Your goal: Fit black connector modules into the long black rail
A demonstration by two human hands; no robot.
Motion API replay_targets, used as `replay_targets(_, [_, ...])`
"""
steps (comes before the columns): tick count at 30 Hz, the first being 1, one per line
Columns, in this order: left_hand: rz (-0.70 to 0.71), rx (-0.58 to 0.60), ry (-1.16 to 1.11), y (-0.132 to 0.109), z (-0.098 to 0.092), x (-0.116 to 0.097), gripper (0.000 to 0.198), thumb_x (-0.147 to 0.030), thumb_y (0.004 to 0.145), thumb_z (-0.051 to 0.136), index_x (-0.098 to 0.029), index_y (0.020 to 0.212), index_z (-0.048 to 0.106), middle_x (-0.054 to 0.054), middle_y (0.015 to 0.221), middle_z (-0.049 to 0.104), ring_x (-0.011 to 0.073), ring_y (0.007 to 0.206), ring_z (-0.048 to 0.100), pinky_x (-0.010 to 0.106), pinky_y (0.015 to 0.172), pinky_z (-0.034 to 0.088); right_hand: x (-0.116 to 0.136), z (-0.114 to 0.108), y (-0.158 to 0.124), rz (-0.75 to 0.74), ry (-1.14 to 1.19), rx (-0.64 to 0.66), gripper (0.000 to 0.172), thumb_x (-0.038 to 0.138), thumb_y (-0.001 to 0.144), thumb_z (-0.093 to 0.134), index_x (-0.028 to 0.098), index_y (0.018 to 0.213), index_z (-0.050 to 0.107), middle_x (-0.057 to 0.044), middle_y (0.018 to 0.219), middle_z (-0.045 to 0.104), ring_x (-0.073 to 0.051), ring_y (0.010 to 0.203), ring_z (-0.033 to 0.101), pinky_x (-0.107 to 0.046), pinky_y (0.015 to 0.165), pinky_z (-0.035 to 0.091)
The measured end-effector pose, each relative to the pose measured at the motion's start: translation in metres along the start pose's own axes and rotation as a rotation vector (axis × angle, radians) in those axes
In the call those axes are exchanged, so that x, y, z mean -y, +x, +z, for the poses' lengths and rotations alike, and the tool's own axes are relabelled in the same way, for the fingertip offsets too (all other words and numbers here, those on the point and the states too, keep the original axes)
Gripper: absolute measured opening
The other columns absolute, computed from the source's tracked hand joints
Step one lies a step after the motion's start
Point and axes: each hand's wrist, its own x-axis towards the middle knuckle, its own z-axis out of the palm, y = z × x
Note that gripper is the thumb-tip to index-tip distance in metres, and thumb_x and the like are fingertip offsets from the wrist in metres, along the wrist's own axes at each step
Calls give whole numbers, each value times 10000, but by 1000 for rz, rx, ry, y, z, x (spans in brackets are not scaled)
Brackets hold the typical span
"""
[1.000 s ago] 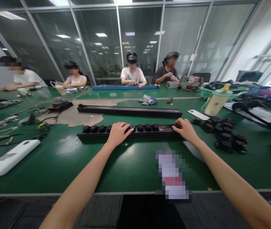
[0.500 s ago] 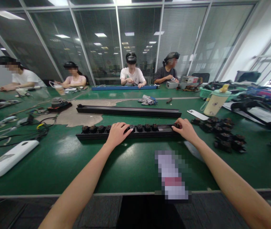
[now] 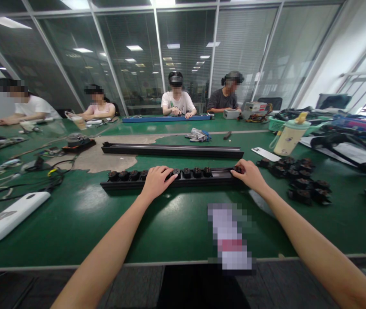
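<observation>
A long black rail (image 3: 128,185) lies across the green table in front of me, with several round black modules (image 3: 186,172) seated in a row in its channel. My left hand (image 3: 158,182) is wrapped over the rail's middle, thumb on the near side. At the rail's right end, my right hand (image 3: 248,174) pinches a black module (image 3: 238,170), mostly covered by the fingers. Between that module and the row, a stretch of bare channel shows. A second black rail (image 3: 173,150) lies parallel behind.
Loose black modules (image 3: 301,182) are piled at the right, near a white phone (image 3: 265,154) and a yellow cup (image 3: 290,138). A white device (image 3: 13,216) and cables are at the left. Gloves (image 3: 198,135) lie farther back. Several people sit across the table.
The view has shifted slightly, moving the table items a little left. Both hands keep their places on the rail. Across the table, the person at the right has lowered a hand.
</observation>
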Motion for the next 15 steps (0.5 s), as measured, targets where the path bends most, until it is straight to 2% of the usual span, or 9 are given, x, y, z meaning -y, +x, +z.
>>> replay_targets(15, [-6,11,-25,0,0,0,429,-518,987,406,-237,1142,692,91,1125,680,247,1058,590,409,923,413,-2,0,0,-32,-29,-14,178,388,839,580,242,816,480,-37,738,542,-244,808,509,-336,709,387])
